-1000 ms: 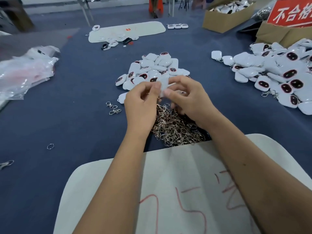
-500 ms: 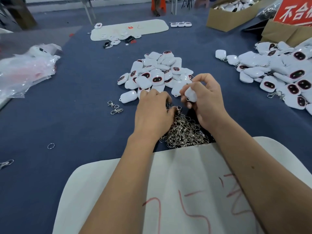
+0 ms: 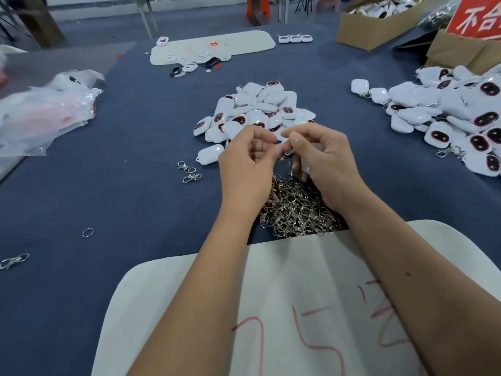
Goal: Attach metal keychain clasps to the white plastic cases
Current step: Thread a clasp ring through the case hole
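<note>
While both hands hover at the centre of the frame, the left hand (image 3: 248, 161) has its fingers curled, thumb and forefinger pinched toward the fingertips of the right hand (image 3: 325, 158); whatever small piece sits between them is too blurred to name. The right hand curls round a white plastic case (image 3: 305, 165), only a sliver of which shows under its fingers. Just below the hands, a heap of metal keychain clasps (image 3: 295, 210) lies on the blue surface (image 3: 122, 191), its near edge touching a white sheet (image 3: 298, 280) marked with red strokes in the lower half of the frame. Just above the hands sits a pile of white cases (image 3: 254, 109), several showing dark oval faces. A larger pile of cases (image 3: 447, 112), some with clasps showing at its edge, fills the right side of the frame. 2 loose clasps (image 3: 189, 171) lie left of the hands, with a single ring (image 3: 87, 232) farther left and another clasp (image 3: 13, 261) at the left edge. Clear plastic bags (image 3: 46, 109) lie at the upper left, and cardboard boxes (image 3: 379, 28) stand at the upper right beside a red sign (image 3: 477, 17).
</note>
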`<action>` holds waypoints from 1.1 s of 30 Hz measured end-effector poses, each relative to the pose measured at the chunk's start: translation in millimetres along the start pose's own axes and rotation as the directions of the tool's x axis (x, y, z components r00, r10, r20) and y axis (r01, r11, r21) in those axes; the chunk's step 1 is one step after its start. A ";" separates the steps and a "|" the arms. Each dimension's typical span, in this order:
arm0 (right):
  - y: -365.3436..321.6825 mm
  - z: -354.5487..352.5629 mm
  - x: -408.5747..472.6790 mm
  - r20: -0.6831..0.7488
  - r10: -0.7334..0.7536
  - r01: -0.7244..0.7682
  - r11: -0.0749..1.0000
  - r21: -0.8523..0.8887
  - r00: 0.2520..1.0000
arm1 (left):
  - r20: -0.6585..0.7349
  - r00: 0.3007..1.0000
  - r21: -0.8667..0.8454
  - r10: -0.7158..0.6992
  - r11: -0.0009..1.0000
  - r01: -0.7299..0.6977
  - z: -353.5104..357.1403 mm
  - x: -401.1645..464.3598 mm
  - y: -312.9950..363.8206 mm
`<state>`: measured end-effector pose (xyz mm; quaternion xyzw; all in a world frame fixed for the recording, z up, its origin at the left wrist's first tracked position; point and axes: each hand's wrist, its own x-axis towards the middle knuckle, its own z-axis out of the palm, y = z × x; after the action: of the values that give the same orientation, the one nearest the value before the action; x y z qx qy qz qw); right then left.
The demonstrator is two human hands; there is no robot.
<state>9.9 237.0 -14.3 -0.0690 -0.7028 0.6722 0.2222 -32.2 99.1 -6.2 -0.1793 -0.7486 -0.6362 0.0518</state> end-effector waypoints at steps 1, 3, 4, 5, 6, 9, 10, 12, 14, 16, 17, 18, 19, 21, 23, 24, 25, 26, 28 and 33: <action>0.3 0.2 -0.3 0.036 -0.014 0.015 1.000 -0.020 0.999 | -0.032 0.999 -0.039 -0.014 0.999 0.013 0.0 0.5 0.3; 0.2 0.8 -1.0 0.080 -0.048 0.054 0.995 -0.078 0.996 | -0.065 0.997 -0.088 -0.039 0.996 0.033 -0.4 1.0 -0.2; 0.1 0.5 -0.8 0.088 -0.060 0.068 0.992 -0.101 0.994 | -0.070 0.996 -0.104 -0.049 0.994 0.042 -0.8 1.3 -0.7; 0.7 0.3 -0.4 0.086 -0.071 0.081 0.989 -0.120 0.994 | -0.071 0.996 -0.120 -0.059 0.992 0.051 -1.3 1.5 -1.1; 1.3 0.3 -0.2 0.082 -0.077 0.088 0.988 -0.130 0.994 | -0.069 0.995 -0.134 -0.067 0.989 0.057 -1.6 1.7 -1.3; 2.3 0.7 -0.2 0.054 -0.057 0.063 0.991 -0.117 0.997 | -0.064 0.995 -0.162 -0.071 0.985 0.060 -1.4 2.0 -1.6; 2.2 0.6 -0.2 0.040 -0.052 0.057 0.992 -0.116 0.998 | -0.065 0.995 -0.168 -0.070 0.984 0.058 -1.1 2.0 -1.6; 1.4 0.4 -0.8 0.027 -0.049 0.052 0.992 -0.116 0.998 | -0.064 0.995 -0.178 -0.070 0.982 0.058 -0.9 1.5 -1.6; 1.2 0.0 -1.1 0.029 -0.044 0.047 0.993 -0.110 0.999 | -0.055 0.996 -0.199 -0.069 0.978 0.057 -1.5 1.0 -2.1; 0.6 -0.3 -1.6 0.032 -0.036 0.039 0.993 -0.107 0.999 | -0.043 0.996 -0.240 -0.077 0.969 0.064 -2.2 0.4 -2.5; 0.5 -0.4 -1.8 0.031 -0.032 0.035 0.994 -0.104 0.999 | -0.038 0.996 -0.259 -0.082 0.963 0.070 -2.4 0.3 -2.6; 0.7 -0.7 -1.9 0.032 -0.030 0.033 0.994 -0.100 0.999 | -0.038 0.996 -0.273 -0.086 0.959 0.072 -2.3 0.3 -2.7; 0.7 -1.1 -2.1 0.036 -0.028 0.031 0.995 -0.096 0.999 | -0.041 0.995 -0.279 -0.086 0.958 0.071 -1.9 0.5 -2.7; 0.3 -1.0 -2.2 0.042 -0.023 0.026 0.996 -0.082 0.999 | -0.049 0.996 -0.274 -0.079 0.960 0.062 -1.2 0.8 -3.0; -1.7 -1.3 -1.8 0.041 -0.012 0.013 0.999 -0.029 0.999 | -0.036 0.996 -0.258 -0.076 0.964 0.064 -1.1 1.2 -3.0; -3.0 -1.9 -1.3 0.043 -0.001 0.001 1.000 0.011 0.999 | -0.019 0.997 -0.248 -0.081 0.966 0.074 -1.3 1.1 -2.8; -4.2 -2.9 -1.0 0.051 0.012 -0.014 0.999 0.050 0.999 | 0.002 0.997 -0.236 -0.083 0.968 0.081 -1.5 1.0 -2.4; -5.3 -4.0 -0.8 0.065 0.024 -0.029 0.996 0.082 0.998 | 0.023 0.997 -0.220 -0.073 0.972 0.076 -1.6 1.0 -1.9; -6.3 -6.2 -0.7 0.097 0.040 -0.051 0.991 0.121 0.994 | 0.057 0.998 -0.184 -0.026 0.982 0.036 -1.2 0.5 -0.2; -5.7 -7.4 -0.6 0.128 0.034 -0.051 0.990 0.131 0.991 | 0.083 0.996 -0.137 0.028 0.990 -0.016 -1.3 0.2 2.4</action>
<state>14.6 243.1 -8.9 -0.0265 -0.6671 0.7254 0.1674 -31.8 98.1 -3.7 -0.2175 -0.7031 -0.6768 0.0145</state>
